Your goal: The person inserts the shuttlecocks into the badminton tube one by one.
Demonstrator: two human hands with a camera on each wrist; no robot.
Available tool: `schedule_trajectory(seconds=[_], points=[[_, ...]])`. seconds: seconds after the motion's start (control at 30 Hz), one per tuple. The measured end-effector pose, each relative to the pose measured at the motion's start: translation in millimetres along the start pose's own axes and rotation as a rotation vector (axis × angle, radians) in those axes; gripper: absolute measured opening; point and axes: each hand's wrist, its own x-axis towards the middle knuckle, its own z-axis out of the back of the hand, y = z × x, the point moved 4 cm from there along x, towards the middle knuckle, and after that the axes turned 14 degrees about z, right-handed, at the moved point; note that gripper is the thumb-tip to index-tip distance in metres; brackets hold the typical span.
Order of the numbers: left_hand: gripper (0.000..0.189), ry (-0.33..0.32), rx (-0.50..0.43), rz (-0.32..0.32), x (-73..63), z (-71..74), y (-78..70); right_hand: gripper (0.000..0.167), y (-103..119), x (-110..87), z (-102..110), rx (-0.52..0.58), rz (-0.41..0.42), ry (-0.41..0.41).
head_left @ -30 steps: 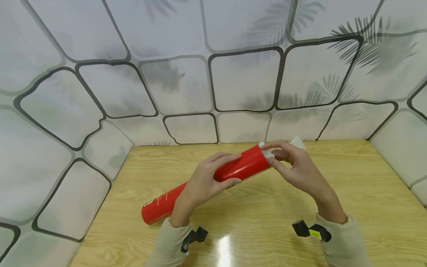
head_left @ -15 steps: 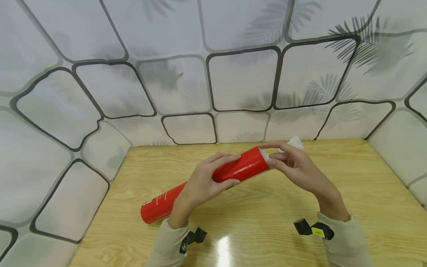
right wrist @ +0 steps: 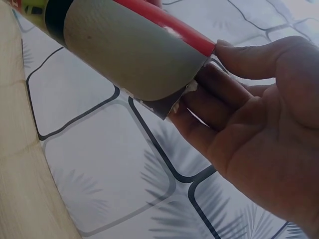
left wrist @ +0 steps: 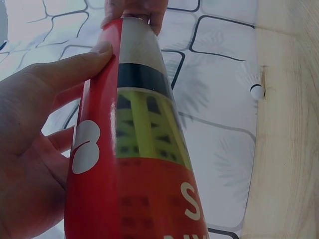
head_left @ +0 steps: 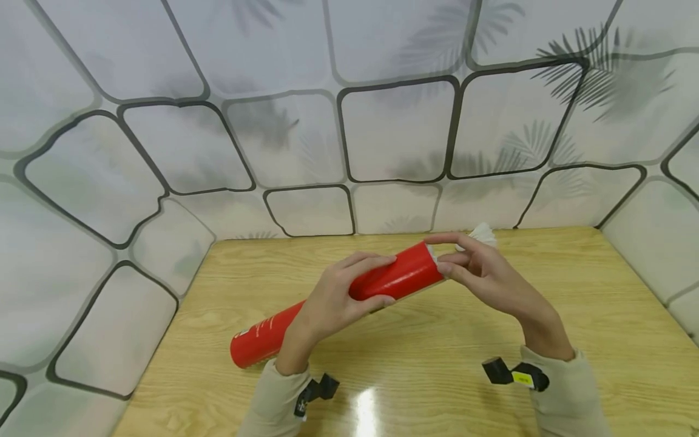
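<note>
A red shuttlecock tube (head_left: 401, 272) is held slanting above the table, its mouth toward the upper right. My left hand (head_left: 335, 303) grips the tube around its middle, fingers over the far side and thumb on the near side. My right hand (head_left: 483, 276) is at the mouth, its bent fingers and thumb around the white feather ends of a shuttlecock (head_left: 434, 250) that is mostly hidden inside. In the right wrist view, the fingertips (right wrist: 187, 117) reach in at the tube's rim. The left wrist view shows the tube's clear window with yellow and red print.
Another white shuttlecock (head_left: 483, 235) lies on the wooden table (head_left: 448, 364) near its back edge, partly behind my right hand. Patterned cloth walls (head_left: 404, 133) enclose the table at the back and both sides.
The shuttlecock at the mouth has gone deeper into the tube, and less of its white feathers shows. My right fingers have stayed close to the rim; the left hand's hold is the same.
</note>
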Motion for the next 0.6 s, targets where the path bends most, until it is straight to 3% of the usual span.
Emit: schedule_trajectory(seconds=[0.6], points=[[0.055,0.004,0.002,0.006,-0.7,-1.1,-1.9,0.044,-0.5,-1.6,-4.5,0.053,-0.018,0.095]])
